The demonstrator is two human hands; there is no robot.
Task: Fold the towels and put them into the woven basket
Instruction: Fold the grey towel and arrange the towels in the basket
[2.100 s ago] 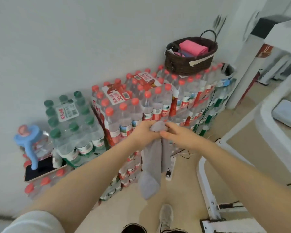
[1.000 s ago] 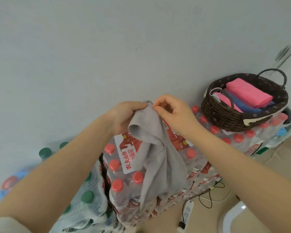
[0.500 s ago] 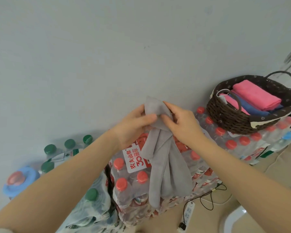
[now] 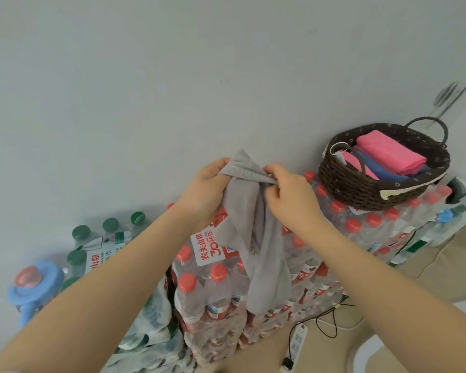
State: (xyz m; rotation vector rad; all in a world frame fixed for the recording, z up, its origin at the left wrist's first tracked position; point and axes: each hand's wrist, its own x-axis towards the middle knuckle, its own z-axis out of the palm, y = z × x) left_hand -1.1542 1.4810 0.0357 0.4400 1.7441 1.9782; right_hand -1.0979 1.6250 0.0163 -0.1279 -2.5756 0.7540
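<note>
The towel (image 4: 256, 232) is plain grey with a fine ribbed weave, bunched into a loose rope that hangs in long folds in front of the shrink-wrapped bottle packs (image 4: 213, 286). Its top edge is held up in the air between both hands, with one corner poking up above them against the wall (image 4: 172, 76). The left hand (image 4: 207, 189) has its grip closed on the towel's upper left edge, fingers curled over the cloth. The right hand (image 4: 288, 195) pinches the upper right edge between thumb and curled fingers, close beside the left. Nearly all of the towel hangs below the two grips. The basket (image 4: 361, 184) stands on the packs to the right, apart from the towel, with folded pink and blue towels (image 4: 390, 154) inside.
</note>
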